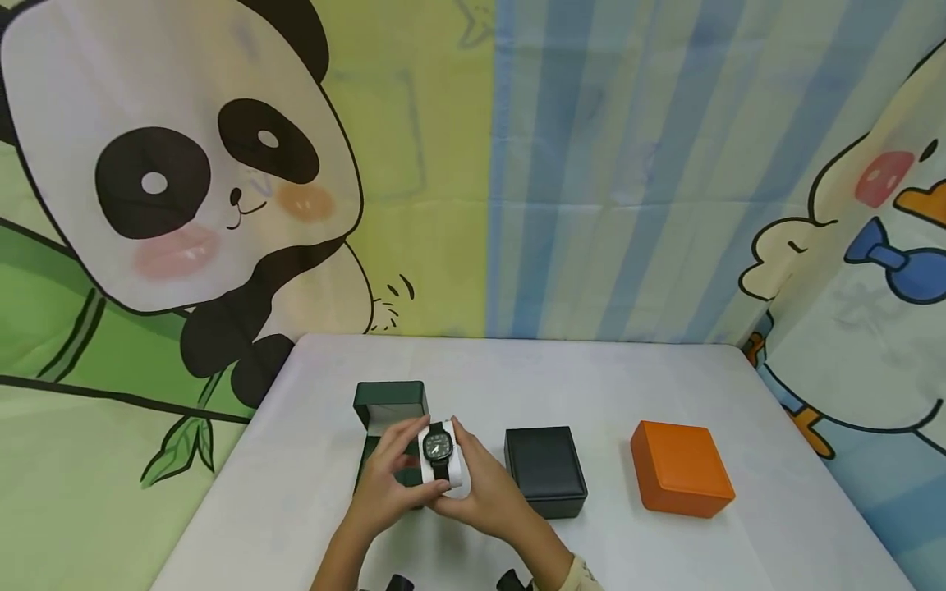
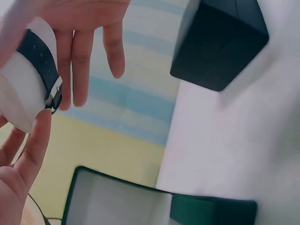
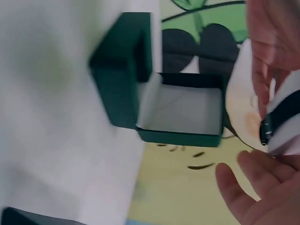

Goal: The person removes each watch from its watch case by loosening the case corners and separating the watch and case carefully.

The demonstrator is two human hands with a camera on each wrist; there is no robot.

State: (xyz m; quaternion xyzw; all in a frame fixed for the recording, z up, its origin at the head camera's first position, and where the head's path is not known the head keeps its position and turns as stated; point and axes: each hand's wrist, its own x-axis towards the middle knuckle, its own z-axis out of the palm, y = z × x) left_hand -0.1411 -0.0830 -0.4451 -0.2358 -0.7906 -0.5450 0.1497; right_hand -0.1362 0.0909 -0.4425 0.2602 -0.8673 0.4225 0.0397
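Note:
A black watch (image 1: 438,447) is strapped round a white cushion (image 1: 452,474), and both hands hold it just above the table. My left hand (image 1: 405,469) grips the cushion's left side; its thumb (image 2: 33,140) touches the buckle on the strap (image 2: 41,63). On the other side, my right hand (image 1: 467,469) cups the cushion with its thumb on top and its fingers (image 2: 82,56) behind. Behind the hands stands an open green box (image 1: 390,404) with a pale lining (image 3: 185,110); nothing lies inside it.
A shut black box (image 1: 545,470) stands right of the hands, and an orange box (image 1: 681,468) sits further right. The white table (image 1: 517,369) ends at a cartoon backdrop with a panda (image 1: 170,156).

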